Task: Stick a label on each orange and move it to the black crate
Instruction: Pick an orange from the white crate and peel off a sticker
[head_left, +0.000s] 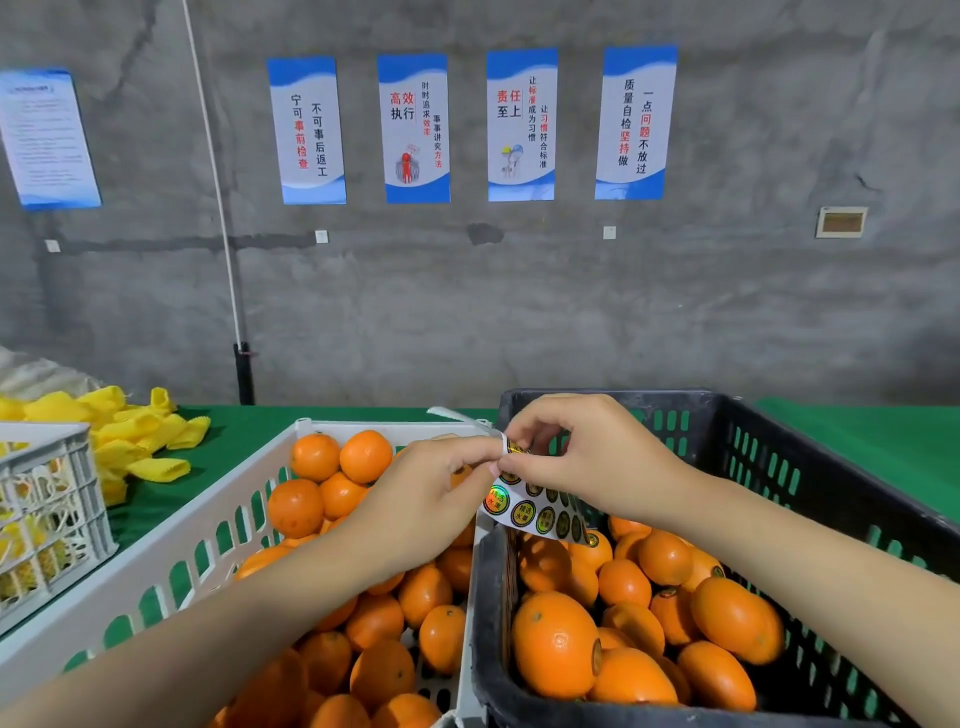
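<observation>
A grey concrete wall (519, 312) fills the background, with a row of four blue-and-white posters (415, 127) at 12 o'clock and a fifth sheet at 10 o'clock. Below it runs a table under a green cloth (857, 441). At 7 o'clock a white crate (156, 561) holds a heap of oranges (363, 457). Touching its right side, from 3 to 5 o'clock, the black crate (753, 415) holds packed oranges (556, 644), several of which carry a small round sticker. Both hands meet just below the middle of the view, above the place where the two crates adjoin. The left hand (431, 493) comes in from 7 o'clock, its fingers curled, and pinches the upper left edge of a label sheet (524, 512), which hangs down over the black crate's near corner and shows rows of shiny round stickers. The right hand (576, 457) comes in from 4 o'clock and pinches a gold label (517, 447) between thumb and forefinger at the top of the sheet; whether the label is fully off the backing cannot be told. At 9 o'clock yellow foam nets (140, 436) lie piled on the cloth behind a small white basket (47, 509), which holds more yellow netting.
</observation>
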